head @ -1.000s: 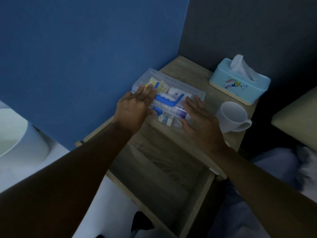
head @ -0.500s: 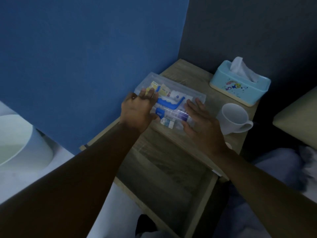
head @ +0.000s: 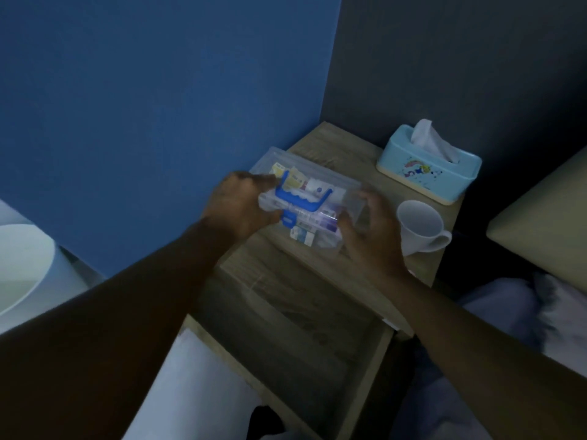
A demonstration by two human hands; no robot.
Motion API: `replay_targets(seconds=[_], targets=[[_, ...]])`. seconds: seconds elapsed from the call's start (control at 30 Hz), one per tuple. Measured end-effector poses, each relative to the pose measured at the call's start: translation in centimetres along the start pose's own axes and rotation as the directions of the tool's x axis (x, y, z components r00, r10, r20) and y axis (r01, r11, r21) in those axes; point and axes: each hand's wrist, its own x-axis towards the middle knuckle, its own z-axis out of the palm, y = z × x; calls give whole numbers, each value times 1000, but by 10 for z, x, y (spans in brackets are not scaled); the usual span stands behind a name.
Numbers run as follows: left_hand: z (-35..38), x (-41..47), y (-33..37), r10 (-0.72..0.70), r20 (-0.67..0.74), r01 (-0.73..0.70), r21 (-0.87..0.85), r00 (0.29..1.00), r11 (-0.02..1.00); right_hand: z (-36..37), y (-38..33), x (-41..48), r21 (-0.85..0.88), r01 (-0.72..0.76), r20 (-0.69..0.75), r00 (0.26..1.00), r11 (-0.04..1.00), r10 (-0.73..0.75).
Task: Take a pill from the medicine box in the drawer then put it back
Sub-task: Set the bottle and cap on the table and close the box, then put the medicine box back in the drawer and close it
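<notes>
Now the hands grip the ends of the medicine box (head: 309,203) instead of lying flat on its lid as they did a moment ago, and the blue handle (head: 303,198) stands up from the lid where it lay folded before. The box is clear plastic with a blue latch (head: 288,221) on its near side; small packets in yellow, white and purple show through its walls, too blurred to read. It sits on top of the wooden nightstand (head: 336,147), behind the open drawer (head: 286,325). The left hand (head: 236,206) curls around the box's left end, fingers closed over the lid edge. The right hand (head: 370,230) clasps the right end, thumb on the near side. A white mug (head: 419,227) stands just beside the right hand, a tissue box (head: 428,168) farther back.
</notes>
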Motion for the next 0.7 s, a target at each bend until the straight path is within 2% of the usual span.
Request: replay_targets(seconds=[0.07,0.13,0.23,0.33,0.4,0.53,0.6,0.7], targets=[[-4,1,-6,-65,-79,51,-160,995,986,2,-8,13,7,-209,-38,977,978,209],[-2,5,-7,-185,-100,157,-236,978,959,5,-10,29,28,-425,39,905,905,424],[7,14,-6,-382,41,376,-307,923,874,9,-11,43,89,-635,131,771,767,623],[10,17,-5,-453,109,457,-396,885,797,10,-8,45,219,-691,141,721,689,678],[8,13,-4,-485,114,482,-433,867,761,6,-6,40,305,-694,140,710,652,690],[-3,-8,1,-500,145,501,-489,854,714,-9,-10,16,369,-697,176,702,615,690],[-11,-21,4,-526,132,516,-493,840,700,-18,-17,-2,415,-703,216,693,578,688],[-23,-45,9,-552,102,535,-444,827,719,-30,-33,-37,428,-699,179,687,573,704]])
